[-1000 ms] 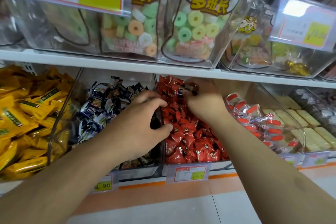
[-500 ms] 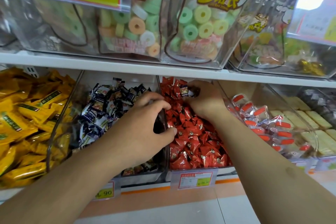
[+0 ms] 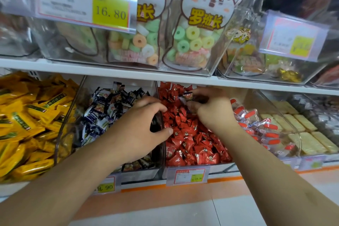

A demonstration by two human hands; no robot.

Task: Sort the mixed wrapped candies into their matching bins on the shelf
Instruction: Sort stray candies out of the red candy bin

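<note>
On the lower shelf a clear bin of red wrapped candies (image 3: 190, 139) sits beside a bin of dark blue and white wrapped candies (image 3: 108, 108). My right hand (image 3: 212, 110) is over the back of the red bin and pinches a dark blue and white candy (image 3: 187, 96) between thumb and fingertips. My left hand (image 3: 143, 126) sits on the clear divider wall (image 3: 159, 123) between the two bins, its fingers curled over the wall's top edge and its thumb down on the red side.
A bin of yellow packets (image 3: 27, 123) fills the far left. Right of the red bin are red-and-white wrapped candies (image 3: 260, 126) and pale yellow bars (image 3: 300, 134). The upper shelf (image 3: 110, 70) hangs low, with bags of ring candies (image 3: 194, 42) and price tags.
My right hand has lifted the dark blue and white candy slightly off the red pile. My left hand has stayed on the divider. The camera has tilted a little.
</note>
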